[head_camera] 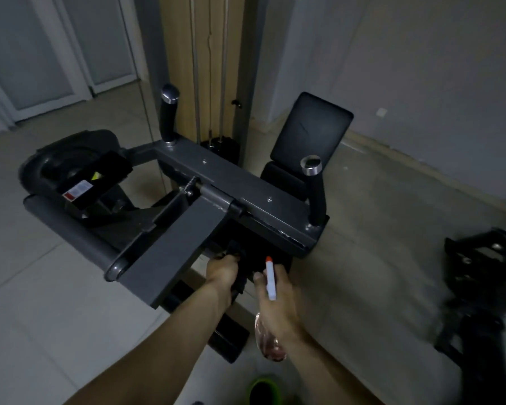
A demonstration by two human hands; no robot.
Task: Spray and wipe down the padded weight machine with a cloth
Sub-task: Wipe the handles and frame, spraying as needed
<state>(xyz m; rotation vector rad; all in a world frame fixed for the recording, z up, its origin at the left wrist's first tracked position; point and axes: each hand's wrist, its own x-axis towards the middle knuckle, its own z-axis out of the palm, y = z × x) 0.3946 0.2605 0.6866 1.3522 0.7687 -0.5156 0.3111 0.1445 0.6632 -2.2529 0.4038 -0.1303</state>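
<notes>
Weight machine (234, 182): grey steel frame, standing on pale floor tiles (41, 302) straight ahead of the person, before a wood-coloured column.

Black pad (263, 249) under the near edge of the cross beam.

Cloth (236, 251): dark, bunched against this pad. The left hand (221, 271) grips it with curled fingers, and a tail of fabric hangs below the fist.

Spray bottle (270, 343): only container in view. Clear body with a pinkish-red tint; fill level cannot be read. White trigger head with an orange tip, aimed towards the same pad. No label visible on it. The right hand (278, 296) is wrapped round its neck, and the body hangs below the wrist.

Other machine parts:
- Upright black back pad (311, 130) behind the beam.
- Two black grips with chrome caps, far (168, 115) and near (314, 194).
- Grey roller pad (70, 229) at left.
- Weight stack (219, 144) at the column's foot.

Markings:
- White sticker (78, 190) with a red patch, on the black block at left.
- Yellow triangle (95, 176) just beyond it.
- Print on both too small to read.

Surroundings: green shoe (263, 390) at bottom edge; dark, blurred equipment (479, 287) at right.
</notes>
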